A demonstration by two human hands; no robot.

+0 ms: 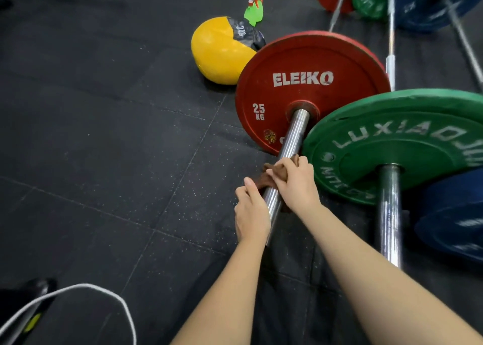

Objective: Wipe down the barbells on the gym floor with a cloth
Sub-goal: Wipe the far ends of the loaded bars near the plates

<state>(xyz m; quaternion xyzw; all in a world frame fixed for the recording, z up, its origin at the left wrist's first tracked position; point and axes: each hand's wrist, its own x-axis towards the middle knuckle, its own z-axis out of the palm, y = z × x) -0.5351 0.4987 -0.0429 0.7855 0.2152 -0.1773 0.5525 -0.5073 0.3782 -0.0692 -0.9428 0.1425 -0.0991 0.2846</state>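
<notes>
On the black rubber floor [104,135] of the gym, a barbell [292,138] lies with its chrome sleeve pointing toward the camera, loaded with a red plate [303,83] marked ELEIKO and 25 KG. The right hand [295,185] is curled over the sleeve near its middle, gripping a brown cloth [271,171] that is wrapped round the metal; folds of the cloth show above and to the left of the knuckles. The left hand [251,211] sits just beside the sleeve on its left, closer to the free end, with fingers curled and the thumb raised next to the cloth's edge; whether it holds the cloth, the sleeve or nothing cannot be told. Both forearms are bare. Just to the right stands a green plate [392,135] on a second bar [389,214], overlapping the red plate's lower right edge, and a blue plate [452,224] sits beyond it at the frame's right side. Behind the red plate rests a yellow medicine ball [219,52] with a dark panel, and past it a green spray bottle [253,10] with a white and red trigger. More plates and thin bars lie at the top right. A white cable [86,289] loops across the lower left corner.
</notes>
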